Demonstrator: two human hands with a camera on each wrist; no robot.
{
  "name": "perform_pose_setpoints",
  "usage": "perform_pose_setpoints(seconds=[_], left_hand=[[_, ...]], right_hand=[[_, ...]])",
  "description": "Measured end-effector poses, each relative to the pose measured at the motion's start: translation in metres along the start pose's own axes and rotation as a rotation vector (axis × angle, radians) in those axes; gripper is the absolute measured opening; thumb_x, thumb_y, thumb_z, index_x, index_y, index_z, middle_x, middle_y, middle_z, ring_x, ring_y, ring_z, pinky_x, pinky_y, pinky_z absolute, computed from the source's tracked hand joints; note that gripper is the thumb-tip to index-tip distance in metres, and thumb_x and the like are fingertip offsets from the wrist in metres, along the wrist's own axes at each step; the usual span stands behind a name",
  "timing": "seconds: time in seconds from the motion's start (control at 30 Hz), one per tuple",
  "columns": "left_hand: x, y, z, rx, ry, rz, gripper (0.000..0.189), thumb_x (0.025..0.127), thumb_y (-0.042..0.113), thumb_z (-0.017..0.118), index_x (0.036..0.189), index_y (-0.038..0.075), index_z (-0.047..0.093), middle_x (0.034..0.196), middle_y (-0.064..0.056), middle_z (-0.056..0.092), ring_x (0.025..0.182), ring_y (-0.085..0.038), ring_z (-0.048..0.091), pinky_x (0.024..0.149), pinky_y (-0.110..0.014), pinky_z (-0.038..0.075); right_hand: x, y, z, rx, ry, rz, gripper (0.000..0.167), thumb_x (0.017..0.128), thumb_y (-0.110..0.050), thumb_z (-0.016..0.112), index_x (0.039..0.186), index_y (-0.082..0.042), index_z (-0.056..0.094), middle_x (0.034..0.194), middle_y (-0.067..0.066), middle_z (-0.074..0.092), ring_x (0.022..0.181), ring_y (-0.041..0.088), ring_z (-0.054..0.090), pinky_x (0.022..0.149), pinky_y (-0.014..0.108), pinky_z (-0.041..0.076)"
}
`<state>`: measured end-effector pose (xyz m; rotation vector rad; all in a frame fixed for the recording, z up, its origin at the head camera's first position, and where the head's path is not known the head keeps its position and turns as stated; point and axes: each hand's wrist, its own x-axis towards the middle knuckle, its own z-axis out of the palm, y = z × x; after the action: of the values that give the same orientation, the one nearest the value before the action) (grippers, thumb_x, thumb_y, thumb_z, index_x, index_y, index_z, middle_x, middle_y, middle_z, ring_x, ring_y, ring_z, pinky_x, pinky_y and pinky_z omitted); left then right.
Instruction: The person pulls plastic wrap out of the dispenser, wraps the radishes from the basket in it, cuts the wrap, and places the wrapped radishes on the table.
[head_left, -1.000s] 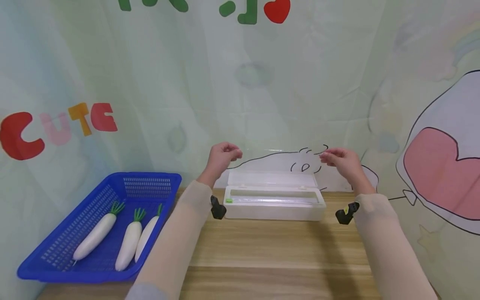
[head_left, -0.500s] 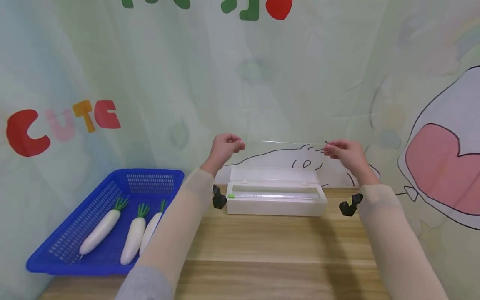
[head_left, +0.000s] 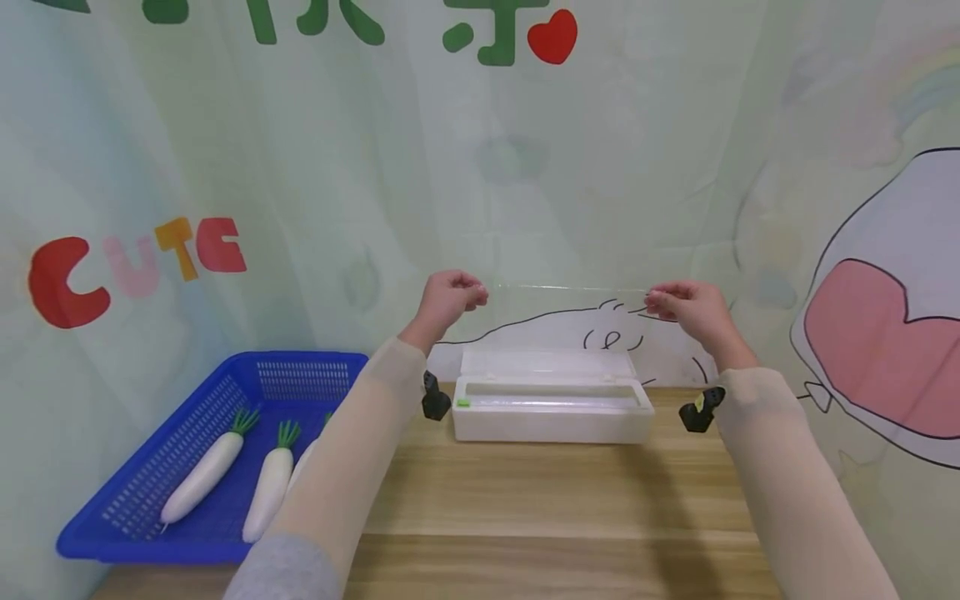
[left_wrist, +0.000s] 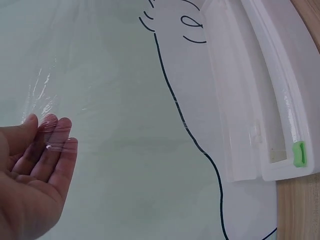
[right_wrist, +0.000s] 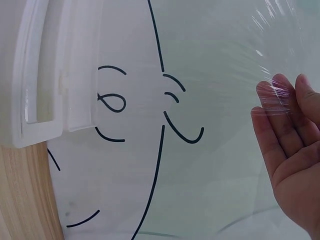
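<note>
A sheet of clear cling film (head_left: 570,288) stretches between my two raised hands, its top edge showing as a thin bright line. My left hand (head_left: 442,304) pinches one corner between thumb and fingers; in the left wrist view the film (left_wrist: 45,95) wrinkles over the fingertips. At the other corner my right hand (head_left: 693,312) pinches likewise, with creases in the film (right_wrist: 272,55) fanning out from the grip. Below the hands stands a white cling film dispenser (head_left: 555,427), its translucent lid (head_left: 547,364) raised at the back. A green slider (left_wrist: 299,154) sits at its left end.
On the left, a blue plastic basket (head_left: 90,543) holds white radishes (head_left: 202,479) with green tops; my left sleeve partly covers one. The wooden table (head_left: 555,517) ends at a printed curtain (head_left: 360,167) right behind the dispenser.
Both hands have risen slightly above the dispenser, still pinching the film, and its top edge has gone up with them. The dispenser and basket have stayed put while the head view tilted a little.
</note>
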<state>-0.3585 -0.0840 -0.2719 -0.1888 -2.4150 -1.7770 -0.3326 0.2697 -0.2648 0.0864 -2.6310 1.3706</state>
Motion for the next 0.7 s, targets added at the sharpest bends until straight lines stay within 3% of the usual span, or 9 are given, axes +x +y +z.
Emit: perform_pose_setpoints(seconds=[0.2, 0.43, 0.7], left_hand=[[0.004, 0.009, -0.005, 0.022, -0.020, 0.002, 0.017, 0.095, 0.015, 0.061, 0.105, 0.002, 0.063, 0.106, -0.016, 0.068, 0.103, -0.030, 0.062, 0.096, -0.041, 0.048], [0.004, 0.018, -0.008, 0.038, -0.035, 0.013, 0.018, 0.095, 0.016, 0.061, 0.106, 0.002, 0.063, 0.106, -0.015, 0.068, 0.102, -0.028, 0.062, 0.095, -0.039, 0.048], [0.006, 0.023, -0.009, 0.022, -0.022, 0.009, 0.017, 0.095, 0.014, 0.061, 0.107, 0.002, 0.063, 0.106, -0.014, 0.068, 0.099, -0.025, 0.064, 0.092, -0.035, 0.050]], right_hand=[[0.005, -0.003, -0.004, -0.017, 0.003, -0.020, 0.045, 0.099, -0.035, 0.053, 0.125, 0.001, 0.056, 0.117, 0.015, 0.066, 0.094, 0.010, 0.063, 0.099, 0.042, 0.046], [0.006, -0.010, -0.010, -0.020, 0.003, -0.030, 0.043, 0.098, -0.033, 0.053, 0.124, 0.001, 0.057, 0.117, 0.014, 0.067, 0.104, 0.021, 0.063, 0.099, 0.043, 0.046], [0.006, -0.013, -0.013, -0.035, 0.016, -0.038, 0.042, 0.098, -0.034, 0.054, 0.122, 0.001, 0.059, 0.112, 0.010, 0.068, 0.085, 0.001, 0.060, 0.096, 0.040, 0.048]])
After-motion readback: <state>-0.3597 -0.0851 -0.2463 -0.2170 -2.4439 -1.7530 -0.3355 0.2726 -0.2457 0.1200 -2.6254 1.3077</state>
